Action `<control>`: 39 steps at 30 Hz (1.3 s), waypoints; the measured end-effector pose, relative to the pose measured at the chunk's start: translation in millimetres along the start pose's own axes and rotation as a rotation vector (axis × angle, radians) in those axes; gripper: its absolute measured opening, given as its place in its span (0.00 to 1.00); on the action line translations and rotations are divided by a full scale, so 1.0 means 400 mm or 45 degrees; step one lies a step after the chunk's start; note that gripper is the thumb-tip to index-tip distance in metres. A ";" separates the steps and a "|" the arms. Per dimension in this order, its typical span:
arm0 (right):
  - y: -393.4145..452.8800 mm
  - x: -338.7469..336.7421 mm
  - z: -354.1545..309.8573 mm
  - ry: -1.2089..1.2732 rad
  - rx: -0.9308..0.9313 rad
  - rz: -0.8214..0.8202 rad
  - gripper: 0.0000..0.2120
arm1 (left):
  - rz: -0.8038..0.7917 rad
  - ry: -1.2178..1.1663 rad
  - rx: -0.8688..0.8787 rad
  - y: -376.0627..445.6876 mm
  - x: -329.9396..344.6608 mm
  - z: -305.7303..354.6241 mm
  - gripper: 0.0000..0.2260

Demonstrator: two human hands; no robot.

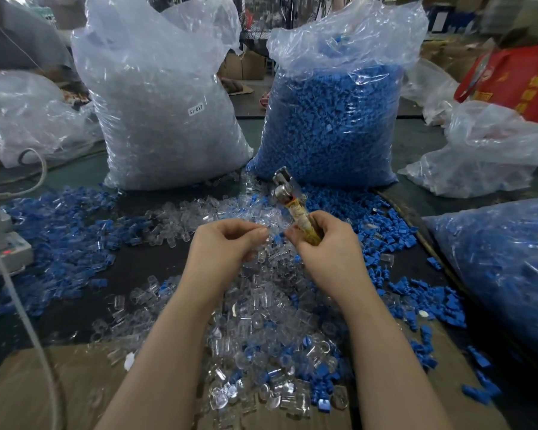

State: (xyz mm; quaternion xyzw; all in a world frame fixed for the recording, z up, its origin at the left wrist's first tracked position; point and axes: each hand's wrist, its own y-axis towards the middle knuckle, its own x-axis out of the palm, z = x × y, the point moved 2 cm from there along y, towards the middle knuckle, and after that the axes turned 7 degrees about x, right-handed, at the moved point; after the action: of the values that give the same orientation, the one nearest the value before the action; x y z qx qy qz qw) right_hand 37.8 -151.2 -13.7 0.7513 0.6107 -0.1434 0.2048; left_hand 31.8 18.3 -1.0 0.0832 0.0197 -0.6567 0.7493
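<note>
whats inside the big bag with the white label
The labelled bag is packed with small clear plastic pieces, like those loose on the table. Its core is hidden behind the outer pieces and crinkled film.

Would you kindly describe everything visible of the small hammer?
The small hammer has a shiny metal head and a yellowish handle, seemingly wrapped in worn tape. The right hand grips its lower handle, hiding the end. It tilts up and leftward, head raised over the loose plastic parts, apparently touching only that hand.
</note>
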 end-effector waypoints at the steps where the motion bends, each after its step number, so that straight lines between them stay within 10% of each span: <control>1: -0.001 0.000 0.000 -0.005 -0.006 0.003 0.10 | 0.002 -0.030 -0.012 0.000 -0.001 0.000 0.02; 39: -0.016 -0.003 -0.024 0.253 -0.152 0.038 0.13 | -0.008 -0.457 -0.100 -0.011 0.048 0.022 0.03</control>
State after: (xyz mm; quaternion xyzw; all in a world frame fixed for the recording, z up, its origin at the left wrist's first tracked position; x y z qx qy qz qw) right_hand 31.2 -146.6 -5.5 0.7573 0.6242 -0.0282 0.1898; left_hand 29.4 -2.6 4.5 -0.0645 -0.0884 -0.6622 0.7413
